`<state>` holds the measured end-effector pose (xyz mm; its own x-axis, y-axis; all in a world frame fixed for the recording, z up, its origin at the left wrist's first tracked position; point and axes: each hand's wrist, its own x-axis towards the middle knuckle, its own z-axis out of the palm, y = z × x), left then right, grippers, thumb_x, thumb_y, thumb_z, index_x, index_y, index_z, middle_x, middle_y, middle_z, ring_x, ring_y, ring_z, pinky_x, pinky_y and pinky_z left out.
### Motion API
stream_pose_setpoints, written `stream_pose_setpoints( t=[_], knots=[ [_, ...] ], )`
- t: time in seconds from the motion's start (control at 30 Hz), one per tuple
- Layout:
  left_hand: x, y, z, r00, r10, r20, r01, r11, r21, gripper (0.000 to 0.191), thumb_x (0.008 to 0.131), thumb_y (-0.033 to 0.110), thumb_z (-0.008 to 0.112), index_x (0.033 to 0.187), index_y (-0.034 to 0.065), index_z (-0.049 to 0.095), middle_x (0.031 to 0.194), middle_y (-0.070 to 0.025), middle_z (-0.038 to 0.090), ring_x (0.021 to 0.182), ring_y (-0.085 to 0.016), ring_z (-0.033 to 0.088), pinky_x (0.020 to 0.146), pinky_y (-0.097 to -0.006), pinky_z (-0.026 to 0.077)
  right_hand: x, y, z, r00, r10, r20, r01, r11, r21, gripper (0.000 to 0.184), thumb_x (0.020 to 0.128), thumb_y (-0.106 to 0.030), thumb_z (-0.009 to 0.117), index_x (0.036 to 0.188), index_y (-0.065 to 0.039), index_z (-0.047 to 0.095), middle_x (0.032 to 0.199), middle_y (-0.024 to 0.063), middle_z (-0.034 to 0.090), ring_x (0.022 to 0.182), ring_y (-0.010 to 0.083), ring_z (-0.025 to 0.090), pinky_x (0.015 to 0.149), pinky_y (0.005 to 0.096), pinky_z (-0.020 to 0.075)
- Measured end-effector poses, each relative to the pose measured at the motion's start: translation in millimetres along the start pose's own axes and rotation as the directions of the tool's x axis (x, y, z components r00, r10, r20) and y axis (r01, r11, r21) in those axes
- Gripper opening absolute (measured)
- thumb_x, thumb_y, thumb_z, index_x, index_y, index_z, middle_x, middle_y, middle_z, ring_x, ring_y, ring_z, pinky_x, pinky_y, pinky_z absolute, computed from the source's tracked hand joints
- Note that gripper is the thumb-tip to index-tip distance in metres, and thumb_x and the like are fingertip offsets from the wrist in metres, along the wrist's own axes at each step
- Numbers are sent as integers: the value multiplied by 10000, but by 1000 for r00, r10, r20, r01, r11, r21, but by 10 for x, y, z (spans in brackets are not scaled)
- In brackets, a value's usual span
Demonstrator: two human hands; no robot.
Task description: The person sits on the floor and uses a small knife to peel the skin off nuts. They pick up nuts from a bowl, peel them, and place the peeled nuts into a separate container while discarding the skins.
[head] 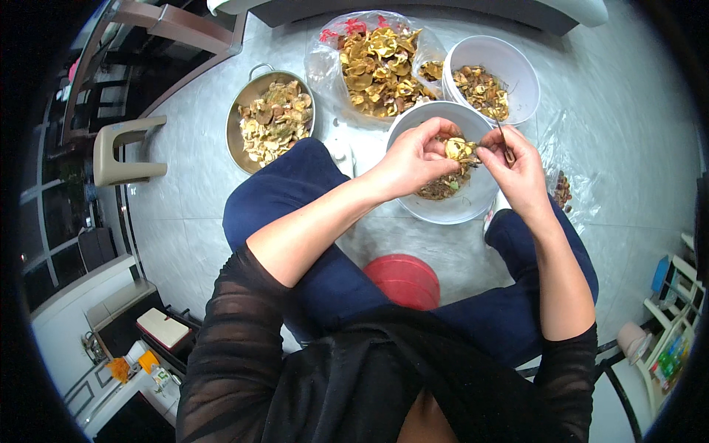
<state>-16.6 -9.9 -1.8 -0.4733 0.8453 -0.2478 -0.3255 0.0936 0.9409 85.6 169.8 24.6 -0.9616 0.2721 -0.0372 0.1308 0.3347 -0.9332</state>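
Observation:
Over a white plastic bucket (407, 119) with brown scraps at its bottom, my left hand (422, 155) holds a yellowish mushroom (458, 149). A small knife (505, 145) is held in my right hand (515, 160), whose thumb and finger touch the mushroom's right side. Behind the right hand, a second white bucket (523, 83) contains brown and yellow mushroom pieces. A clear plastic bag (327, 66) with red print lies open, full of yellow-brown mushrooms (382, 72). Pale and brown mushroom pieces (277, 119) fill part of a metal pan (235, 138) to the left.
A red plastic stool or bucket (403, 279) is between my legs. On the right floor lies a clear bag (576, 149) beside small brown pieces (563, 191). A beige plastic stool (105, 155) stands far left, and shelves (659, 310) are at the right edge.

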Motion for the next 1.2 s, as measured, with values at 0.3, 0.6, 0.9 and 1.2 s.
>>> stream_pose_setpoints(
  t=[0.3, 0.6, 0.9, 1.2],
  knots=[
    [-33, 38, 20, 987, 163, 11, -161, 958, 237, 549, 809, -99, 629, 1306, -1, 416, 1227, -107, 562, 1033, -108, 576, 889, -259, 492, -3, 46, -47, 1000, -9, -9, 9, 1000, 13, 169, 802, -15, 650, 962, 34, 619, 827, 12, 503, 644, 61, 430, 591, 224, 375],
    [-63, 55, 52, 987, 160, 8, -156, 946, 284, 468, 780, -49, 663, 1216, -26, 491, 1135, -109, 575, 979, -156, 621, 833, -278, 522, -37, -26, -1, 997, -21, 69, 27, 995, -93, 202, 740, -23, 727, 872, 20, 580, 789, 38, 504, 611, 103, 454, 552, 265, 384],
    [-61, 8, 42, 999, -29, 26, 27, 997, 76, 410, 868, 3, 648, 1241, -10, 479, 1054, -37, 582, 947, -93, 580, 846, -252, 502, -46, 0, 39, 995, -88, 56, 93, 991, -99, 149, 756, -8, 688, 798, 24, 549, 730, 69, 490, 592, 133, 481, 540, 284, 387],
    [-42, -44, 0, 996, -64, 69, 69, 995, -67, 403, 883, -10, 618, 1255, 1, 462, 1056, -35, 589, 996, -91, 574, 860, -249, 491, -17, -1, -37, 999, -40, 11, 41, 994, -105, 149, 756, 5, 665, 836, 21, 539, 771, 35, 485, 598, 103, 457, 537, 262, 378]
  ],
)
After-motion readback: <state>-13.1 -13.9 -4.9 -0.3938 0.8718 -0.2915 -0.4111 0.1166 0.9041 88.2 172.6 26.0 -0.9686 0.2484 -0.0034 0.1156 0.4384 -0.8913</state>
